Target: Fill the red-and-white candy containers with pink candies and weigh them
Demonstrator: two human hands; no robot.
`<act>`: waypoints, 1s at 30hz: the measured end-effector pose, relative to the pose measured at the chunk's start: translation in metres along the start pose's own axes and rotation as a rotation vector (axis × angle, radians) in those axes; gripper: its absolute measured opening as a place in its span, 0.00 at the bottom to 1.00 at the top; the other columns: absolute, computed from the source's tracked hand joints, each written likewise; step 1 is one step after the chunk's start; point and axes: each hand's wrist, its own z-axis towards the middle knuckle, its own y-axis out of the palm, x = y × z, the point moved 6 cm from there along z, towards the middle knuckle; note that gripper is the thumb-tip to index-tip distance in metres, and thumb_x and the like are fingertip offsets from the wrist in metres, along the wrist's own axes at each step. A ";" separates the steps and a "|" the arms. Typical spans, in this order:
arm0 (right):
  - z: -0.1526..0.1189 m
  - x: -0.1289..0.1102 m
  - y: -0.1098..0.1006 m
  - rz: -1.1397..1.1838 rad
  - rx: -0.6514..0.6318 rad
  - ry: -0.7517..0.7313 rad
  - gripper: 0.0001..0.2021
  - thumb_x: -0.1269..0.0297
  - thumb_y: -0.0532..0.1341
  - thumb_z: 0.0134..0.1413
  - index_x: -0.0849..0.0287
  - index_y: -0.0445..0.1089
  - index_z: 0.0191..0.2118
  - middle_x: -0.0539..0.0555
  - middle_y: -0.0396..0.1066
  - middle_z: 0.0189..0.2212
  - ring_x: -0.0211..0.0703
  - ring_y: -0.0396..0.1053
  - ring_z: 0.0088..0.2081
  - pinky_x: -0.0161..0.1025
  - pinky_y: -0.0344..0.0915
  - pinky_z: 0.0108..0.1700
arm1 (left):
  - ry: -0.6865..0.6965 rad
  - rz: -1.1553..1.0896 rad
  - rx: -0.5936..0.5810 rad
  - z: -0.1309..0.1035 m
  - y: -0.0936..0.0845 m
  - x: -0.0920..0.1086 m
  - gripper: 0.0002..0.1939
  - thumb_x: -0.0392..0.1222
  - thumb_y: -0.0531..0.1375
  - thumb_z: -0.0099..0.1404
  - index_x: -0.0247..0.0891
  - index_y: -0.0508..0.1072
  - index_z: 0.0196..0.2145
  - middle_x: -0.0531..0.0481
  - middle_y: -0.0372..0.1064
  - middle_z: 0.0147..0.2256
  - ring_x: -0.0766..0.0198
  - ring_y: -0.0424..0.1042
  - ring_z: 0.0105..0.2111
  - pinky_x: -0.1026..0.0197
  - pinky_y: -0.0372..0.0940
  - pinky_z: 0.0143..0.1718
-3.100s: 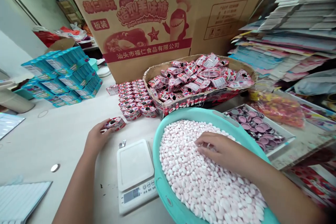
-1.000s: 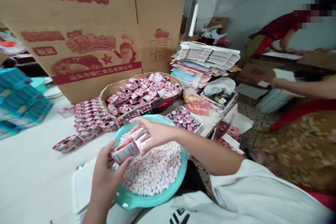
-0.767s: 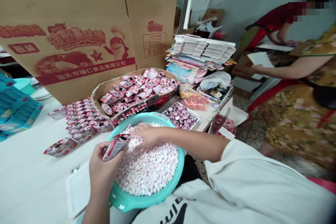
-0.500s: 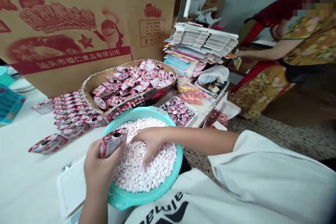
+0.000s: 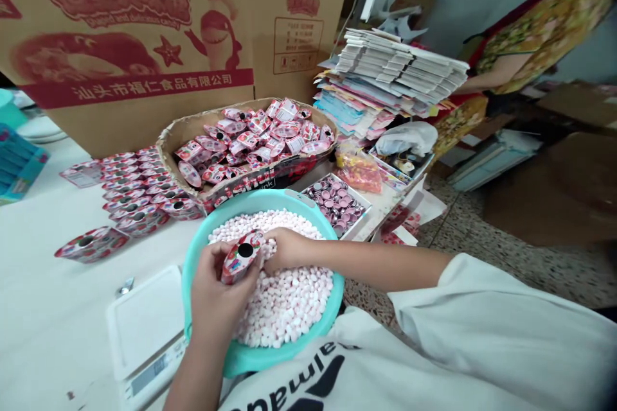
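Observation:
My left hand [image 5: 219, 289] is closed around a small red-and-pink printed carton [image 5: 234, 264], tilted so that the dark round hole in its top faces me. Right beside it my right hand [image 5: 292, 249] has its fingers curled around some small white candies [image 5: 268, 249], close to the carton's far side. Part of its fingers is hidden behind the carton. Both hands are over a turquoise basin [image 5: 189, 263] filled with pale pinkish-white candies [image 5: 284, 308].
To the left lie a white scale [image 5: 144, 321] and rows of similar cartons [image 5: 137, 218]. Behind the basin are a cardboard tray [image 5: 168, 141] heaped with cartons and a box of pink caps [image 5: 337, 202]. Stacked card [image 5: 400, 70] rises further right, near another person [image 5: 511, 58].
My right hand has come up out of the candies with some in its fingers and moved beside the carton. My left hand has moved right over the basin, turning the carton's hole toward me.

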 end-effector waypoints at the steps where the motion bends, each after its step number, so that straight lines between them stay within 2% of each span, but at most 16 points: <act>1: 0.001 0.003 0.002 0.062 0.015 0.016 0.15 0.72 0.72 0.27 0.58 0.77 0.30 0.46 0.76 0.27 0.44 0.73 0.32 0.39 0.67 0.38 | 0.010 -0.026 0.000 0.000 0.002 0.000 0.21 0.48 0.69 0.51 0.41 0.65 0.37 0.50 0.73 0.37 0.60 0.76 0.36 0.61 0.71 0.37; 4: 0.005 0.010 0.002 0.230 0.103 0.073 0.12 0.66 0.72 0.33 0.60 0.75 0.29 0.48 0.75 0.24 0.40 0.71 0.27 0.37 0.68 0.32 | 0.020 -0.047 -0.031 -0.001 0.005 -0.004 0.20 0.47 0.69 0.52 0.41 0.64 0.37 0.48 0.74 0.40 0.58 0.76 0.38 0.59 0.72 0.38; 7: 0.009 0.008 -0.006 0.418 0.226 0.096 0.13 0.64 0.72 0.35 0.59 0.71 0.29 0.47 0.73 0.23 0.39 0.71 0.25 0.35 0.68 0.28 | 0.036 -0.027 -0.099 -0.004 0.007 -0.007 0.19 0.47 0.68 0.54 0.41 0.64 0.38 0.46 0.74 0.42 0.57 0.76 0.41 0.57 0.71 0.40; 11: 0.011 -0.014 -0.021 0.666 0.344 0.052 0.17 0.65 0.73 0.32 0.56 0.66 0.30 0.44 0.70 0.22 0.35 0.69 0.24 0.30 0.64 0.23 | 0.099 0.066 -0.199 -0.005 0.012 -0.002 0.14 0.44 0.65 0.56 0.41 0.65 0.38 0.48 0.73 0.41 0.57 0.75 0.41 0.56 0.69 0.42; 15: 0.007 -0.046 -0.029 0.875 0.388 -0.042 0.18 0.67 0.72 0.32 0.56 0.64 0.30 0.44 0.71 0.25 0.32 0.69 0.24 0.26 0.61 0.22 | 0.041 0.199 -0.318 -0.004 0.022 -0.002 0.11 0.44 0.62 0.59 0.42 0.66 0.38 0.52 0.72 0.34 0.59 0.73 0.33 0.58 0.66 0.35; 21: -0.002 -0.072 -0.013 1.057 0.392 -0.080 0.16 0.70 0.70 0.37 0.56 0.60 0.29 0.44 0.70 0.25 0.32 0.71 0.25 0.26 0.64 0.23 | 0.030 0.270 -0.326 -0.003 0.026 -0.002 0.12 0.46 0.62 0.59 0.42 0.65 0.39 0.53 0.71 0.34 0.60 0.71 0.31 0.59 0.63 0.32; 26: -0.004 -0.072 0.010 1.201 0.383 -0.062 0.16 0.73 0.69 0.36 0.57 0.60 0.27 0.45 0.71 0.26 0.33 0.71 0.25 0.26 0.65 0.23 | 0.070 0.187 -0.276 -0.002 0.026 0.000 0.12 0.44 0.61 0.60 0.41 0.64 0.38 0.52 0.70 0.35 0.60 0.71 0.33 0.59 0.64 0.35; 30: -0.005 -0.068 0.014 1.176 0.445 -0.098 0.14 0.70 0.70 0.39 0.57 0.62 0.26 0.46 0.72 0.26 0.35 0.72 0.26 0.31 0.68 0.25 | 0.081 0.180 -0.254 -0.002 0.025 -0.002 0.11 0.43 0.61 0.60 0.41 0.63 0.38 0.52 0.68 0.34 0.61 0.69 0.32 0.60 0.63 0.34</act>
